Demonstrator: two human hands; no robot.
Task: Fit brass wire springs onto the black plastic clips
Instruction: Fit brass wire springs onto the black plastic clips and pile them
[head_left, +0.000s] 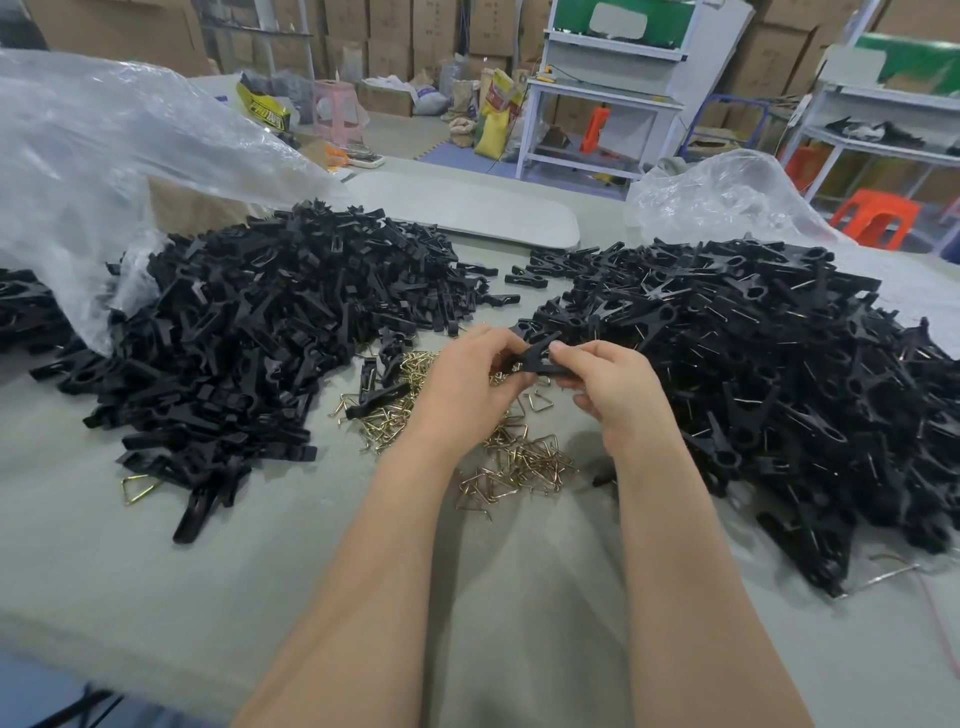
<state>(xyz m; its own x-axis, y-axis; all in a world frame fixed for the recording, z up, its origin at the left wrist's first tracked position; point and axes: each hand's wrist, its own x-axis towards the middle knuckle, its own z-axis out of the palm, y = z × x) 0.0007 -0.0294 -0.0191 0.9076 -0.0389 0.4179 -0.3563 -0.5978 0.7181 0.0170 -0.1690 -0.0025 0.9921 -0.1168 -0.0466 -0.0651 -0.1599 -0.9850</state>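
Steadily: my left hand (467, 376) and right hand (610, 387) both pinch one black clip (535, 357); I'd keep its halves aligned, brass springs (519, 457) lying just beneath.

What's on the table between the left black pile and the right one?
In the head view, a loose heap of brass wire springs lies there; above it the left hand and right hand hold one black clip.
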